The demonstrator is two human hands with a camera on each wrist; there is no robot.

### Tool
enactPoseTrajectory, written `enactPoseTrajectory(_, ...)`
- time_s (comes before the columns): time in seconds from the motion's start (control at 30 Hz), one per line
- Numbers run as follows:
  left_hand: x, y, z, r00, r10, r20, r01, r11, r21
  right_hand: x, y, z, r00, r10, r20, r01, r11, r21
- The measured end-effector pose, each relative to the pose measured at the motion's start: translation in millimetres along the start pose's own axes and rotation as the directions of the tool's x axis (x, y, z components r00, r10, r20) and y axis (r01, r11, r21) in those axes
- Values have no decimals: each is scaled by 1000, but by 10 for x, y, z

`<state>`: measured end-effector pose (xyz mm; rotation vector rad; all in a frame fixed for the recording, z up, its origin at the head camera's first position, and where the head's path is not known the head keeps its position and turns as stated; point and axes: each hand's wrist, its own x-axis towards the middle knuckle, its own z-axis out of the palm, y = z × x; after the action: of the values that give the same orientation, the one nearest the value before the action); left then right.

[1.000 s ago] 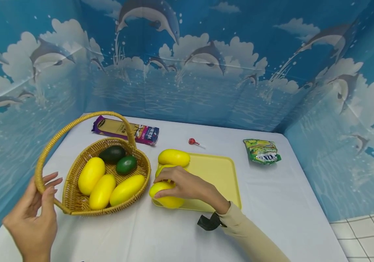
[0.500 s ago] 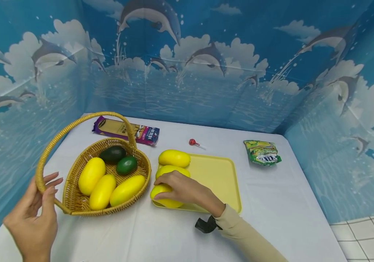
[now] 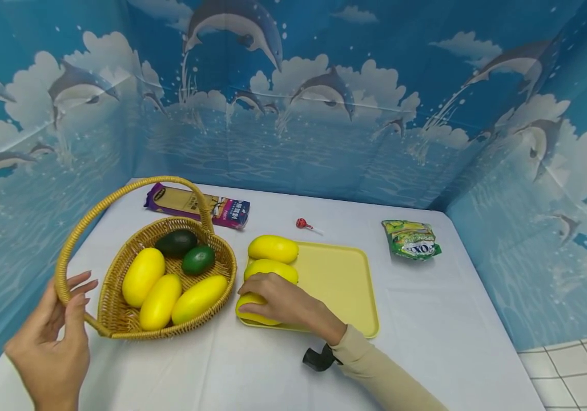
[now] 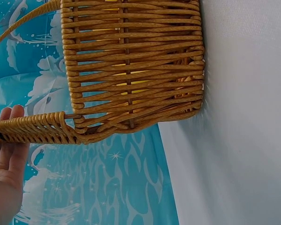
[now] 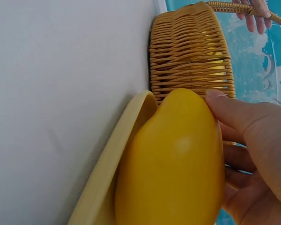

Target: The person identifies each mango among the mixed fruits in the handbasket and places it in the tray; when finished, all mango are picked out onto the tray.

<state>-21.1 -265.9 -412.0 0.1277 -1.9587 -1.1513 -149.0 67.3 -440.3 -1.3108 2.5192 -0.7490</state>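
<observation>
In the head view my left hand (image 3: 52,345) holds the arched handle (image 3: 79,228) of a wicker basket (image 3: 111,285), thumb and fairly straight fingers on opposite sides of it. Three yellow mangoes (image 3: 143,278) and two dark green, avocado-like fruits (image 3: 198,260) lie in the basket. My right hand (image 3: 283,299) grips a yellow mango (image 5: 173,159) at the near left corner of a yellow tray (image 3: 340,285). The right wrist view shows the thumb on its upper end, close to the tray rim. Two more mangoes (image 3: 273,249) lie behind it on the tray.
Behind the basket lies a purple pasta pack (image 3: 198,206). A red lollipop (image 3: 301,223) is beyond the tray, and a green snack bag (image 3: 411,240) lies at the right. A dolphin-printed curtain (image 3: 293,131) stands around the white table (image 3: 437,319).
My right hand has shifted slightly left and lower with the mango, exposing more of the middle mango behind it. The left hand and basket have stayed in place.
</observation>
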Motion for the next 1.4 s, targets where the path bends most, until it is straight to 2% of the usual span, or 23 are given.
enactPoseTrajectory(0.2, -2, 6, -6, 1000, -7, 1, 7, 1000, 15, 13, 5, 40, 999, -31, -36, 30, 999, -19)
enactPoseTrajectory(0.4, 0, 25, -5, 999, -39, 3, 39, 998, 42, 28, 3, 62, 999, -36, -36, 36, 999, -25)
enactPoseTrajectory(0.73, -2, 40, -8, 999, -51, 0, 51, 998, 38, 10, 3, 23, 999, -38, -38, 39, 999, 9)
enactPoseTrajectory(0.9, 1, 14, 1, 1000, -3, -7, 3, 1000, -24, -5, -44, -153, 999, -42, -13, 43, 998, 52)
enactPoseTrajectory(1.03, 11, -14, 32, 999, 13, -51, -19, 994, -110, 23, -92, -364, 994, -102, 31, 100, 992, 75)
enactPoseTrajectory(1.13, 14, -20, 36, 998, 13, -61, -20, 993, -119, 51, -165, -546, 986, -144, 84, 135, 985, 105)
enactPoseTrajectory(1.23, 8, -20, 19, 999, 18, -36, -20, 997, -75, 108, -265, -716, 973, -183, 142, 163, 977, 139)
enactPoseTrajectory(1.4, 4, -12, 3, 1000, 22, -10, -23, 999, -35, 307, -412, -902, 934, -266, 237, 225, 956, 187)
